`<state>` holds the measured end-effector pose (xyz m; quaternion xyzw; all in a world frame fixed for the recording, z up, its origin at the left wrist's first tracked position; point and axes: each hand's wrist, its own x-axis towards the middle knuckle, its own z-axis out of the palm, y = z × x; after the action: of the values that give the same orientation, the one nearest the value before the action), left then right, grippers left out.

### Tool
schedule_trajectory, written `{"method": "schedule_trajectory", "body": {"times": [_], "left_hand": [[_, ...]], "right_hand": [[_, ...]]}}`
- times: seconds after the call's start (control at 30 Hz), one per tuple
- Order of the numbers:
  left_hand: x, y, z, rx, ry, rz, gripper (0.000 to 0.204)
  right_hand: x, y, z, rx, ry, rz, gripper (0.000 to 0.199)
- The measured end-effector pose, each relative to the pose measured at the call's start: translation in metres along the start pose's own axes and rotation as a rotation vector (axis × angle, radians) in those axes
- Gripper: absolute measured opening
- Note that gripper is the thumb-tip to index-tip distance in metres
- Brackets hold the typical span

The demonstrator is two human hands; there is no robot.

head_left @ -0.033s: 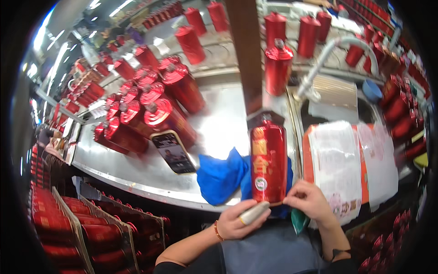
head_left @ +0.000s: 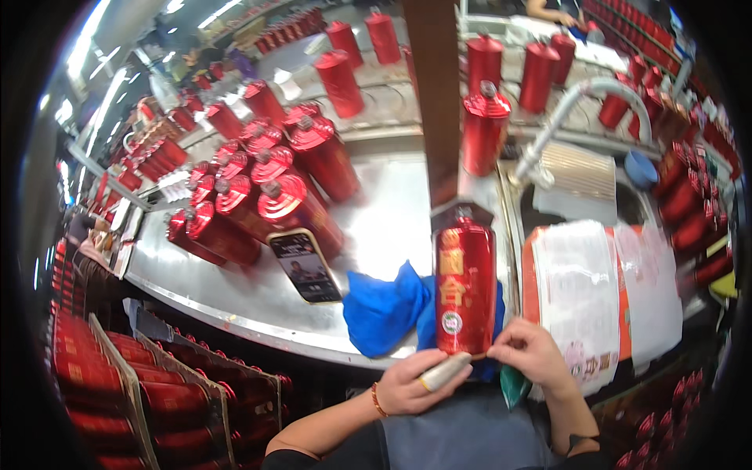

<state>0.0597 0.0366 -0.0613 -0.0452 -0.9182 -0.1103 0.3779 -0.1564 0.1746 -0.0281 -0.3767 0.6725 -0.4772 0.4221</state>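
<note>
A glossy red bottle [head_left: 466, 290] with gold characters and a round white mark lies in front of me, its capped neck pointing away. My left hand [head_left: 419, 381] is closed at the bottle's lower left end, with a whitish cover on one finger. At the lower right end, my right hand [head_left: 529, 352] pinches its thumb and fingertips together. A thin brownish edge or strip [head_left: 479, 356] runs along the base toward those fingertips; what they hold is too small to make out. Blue cloth [head_left: 384, 307] lies left of and under the bottle. A green piece [head_left: 513, 386] hangs below my right hand.
A phone [head_left: 305, 266] leans against a group of red bottles [head_left: 286, 200] on the metal table [head_left: 384, 211]. Right of the work spot are printed sheets [head_left: 580, 290], a sink with a curved faucet [head_left: 560, 110] and a blue bowl [head_left: 641, 168]. Crates of red bottles [head_left: 153, 376] stand lower left.
The whole view has shifted a little, so the table and bottles sit slightly lower and further right. My hands keep the same hold at the bottle's base.
</note>
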Motion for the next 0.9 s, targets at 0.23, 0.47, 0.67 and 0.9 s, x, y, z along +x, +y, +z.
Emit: {"method": "schedule_trajectory", "body": {"times": [0.23,0.47,0.67,0.9], "left_hand": [[-0.001,0.003,0.010,0.023,-0.032,0.036,0.033],[0.003,-0.001,0.004,-0.041,0.002,0.042,0.034],[0.024,0.008,0.016,-0.038,-0.036,-0.109,0.054],[0.032,-0.001,0.013,-0.093,0.057,-0.443,0.073]], "right_hand": [[-0.002,0.012,0.001,0.133,0.003,0.072,0.016],[-0.001,0.020,0.002,0.228,-0.007,0.072,0.014],[-0.003,0.023,0.004,0.211,0.010,0.048,0.014],[-0.008,0.018,-0.002,0.128,0.048,0.070,0.015]]}}
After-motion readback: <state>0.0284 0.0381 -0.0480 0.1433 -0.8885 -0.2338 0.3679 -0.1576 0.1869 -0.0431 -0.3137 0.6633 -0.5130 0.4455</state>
